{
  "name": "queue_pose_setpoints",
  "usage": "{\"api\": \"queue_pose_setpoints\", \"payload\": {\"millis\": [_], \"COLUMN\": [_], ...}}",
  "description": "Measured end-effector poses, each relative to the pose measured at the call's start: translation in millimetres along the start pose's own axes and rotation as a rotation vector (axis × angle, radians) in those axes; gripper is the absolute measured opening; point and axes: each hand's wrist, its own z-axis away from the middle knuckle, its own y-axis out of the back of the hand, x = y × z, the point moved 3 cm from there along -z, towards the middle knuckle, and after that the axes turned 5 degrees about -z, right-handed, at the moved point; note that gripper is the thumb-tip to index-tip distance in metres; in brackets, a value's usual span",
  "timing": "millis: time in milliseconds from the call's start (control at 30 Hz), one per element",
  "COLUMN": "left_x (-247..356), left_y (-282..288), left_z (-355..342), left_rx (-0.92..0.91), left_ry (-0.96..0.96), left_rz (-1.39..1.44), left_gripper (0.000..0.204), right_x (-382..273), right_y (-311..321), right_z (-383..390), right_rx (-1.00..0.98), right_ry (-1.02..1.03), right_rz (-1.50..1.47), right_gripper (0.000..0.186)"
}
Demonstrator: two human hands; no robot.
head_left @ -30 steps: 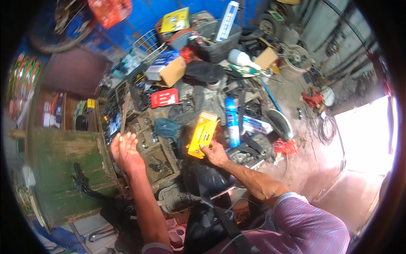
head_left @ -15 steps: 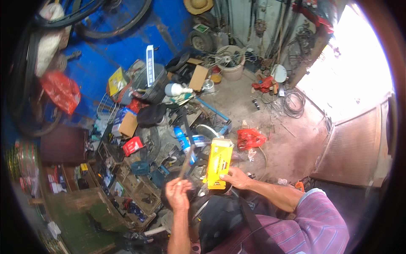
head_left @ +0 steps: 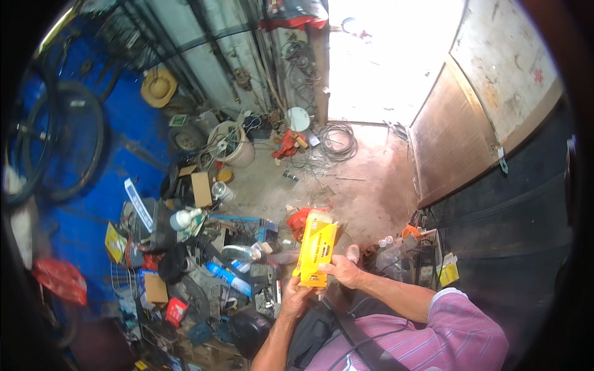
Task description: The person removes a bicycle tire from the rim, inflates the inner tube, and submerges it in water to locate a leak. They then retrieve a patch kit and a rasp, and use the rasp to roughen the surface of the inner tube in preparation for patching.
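A yellow cardboard box (head_left: 318,247) with dark print stands tilted in front of me, its upper end open with pale flaps. Its right side is in my right hand (head_left: 345,272), thumb across the front face. My left hand (head_left: 296,298) is closed at the box's lower left corner, fingers against the bottom flaps; part of them is hidden by the box. On the floor beyond the box lies a red plastic bag (head_left: 297,224), partly covered by it.
Tools and clutter crowd the floor to the left, including a blue spray can (head_left: 228,278) and a dark round object (head_left: 250,331). A bucket (head_left: 238,148) and coiled cable (head_left: 338,141) lie farther off. At right stand a wooden panel (head_left: 455,133) and a crate (head_left: 427,266).
My view has swung to the right, toward the doorway. My left hand has come over to the box's lower end; the thin brown strip it held no longer shows. The right hand keeps the box.
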Motion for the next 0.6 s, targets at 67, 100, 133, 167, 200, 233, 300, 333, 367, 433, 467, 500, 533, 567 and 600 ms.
{"api": "queue_pose_setpoints", "payload": {"millis": [67, 100, 133, 167, 200, 233, 300, 333, 367, 433, 467, 500, 533, 567, 600], "left_x": [-6.8, -25.9, -31.5, -37.3, -43.4, -54.2, -51.0, -46.7, -31.9, -37.6, -39.7, -36.9, -26.1, -9.0, 9.7], "left_y": [-11.8, 0.9, -1.1, -7.9, -15.3, -23.7, -62.3, -87.8, -120.2, -135.2, -141.8, -148.5, -157.5, -167.5, -177.3], "left_z": [-20.5, -38.4, -52.8, -68.3, -87.2, -110.3, -151.5, -172.5, -189.4, -229.0, -243.6, -261.7, -275.4, -286.4, -296.0], "left_rx": [0.031, 0.026, -0.050, -0.131, -0.211, -0.305, -0.580, -0.718, -0.760, -0.927, -1.017, -1.041, -1.037, -1.026, -1.012], "left_ry": [0.099, 0.177, 0.245, 0.316, 0.388, 0.478, 0.532, 0.548, 0.652, 0.656, 0.662, 0.542, 0.540, 0.540, 0.538], "left_rz": [-0.138, -0.289, -0.392, -0.487, -0.581, -0.672, -0.883, -0.982, -1.064, -1.140, -1.173, -1.291, -1.342, -1.398, -1.453], "left_gripper": [0.046, 0.050, 0.051, 0.051, 0.052, 0.051, 0.046, 0.044, 0.039, 0.041, 0.042, 0.046, 0.047, 0.047, 0.048], "right_x": [-13.8, -22.2, -35.1, -52.3, -66.2, -66.7, -82.8, -95.7, -115.8, -143.2, -153.0, -163.9, -179.4, -197.6, -211.4], "right_y": [33.0, 52.6, 70.4, 89.7, 110.4, 138.4, 184.4, 205.2, 218.7, 249.1, 263.3, 278.8, 288.3, 294.9, 302.8], "right_z": [0.9, 0.0, -2.4, -2.0, -2.3, -10.1, -7.5, -6.2, -1.3, 6.4, 12.4, 15.7, 21.9, 28.1, 30.8], "right_rx": [0.060, 0.097, 0.132, 0.173, 0.215, 0.191, 0.248, 0.274, 0.278, 0.297, 0.314, 0.328, 0.361, 0.388, 0.413], "right_ry": [0.123, 0.167, 0.172, 0.173, 0.171, 0.246, 0.245, 0.242, 0.231, 0.242, 0.244, 0.252, 0.267, 0.284, 0.299], "right_rz": [-0.095, -0.126, -0.051, 0.029, 0.109, 0.042, 0.096, 0.131, 0.071, 0.095, 0.104, 0.039, 0.075, 0.107, 0.139], "right_gripper": [0.040, 0.039, 0.039, 0.038, 0.038, 0.036, 0.036, 0.036, 0.037, 0.038, 0.039, 0.038, 0.038, 0.037, 0.037]}}
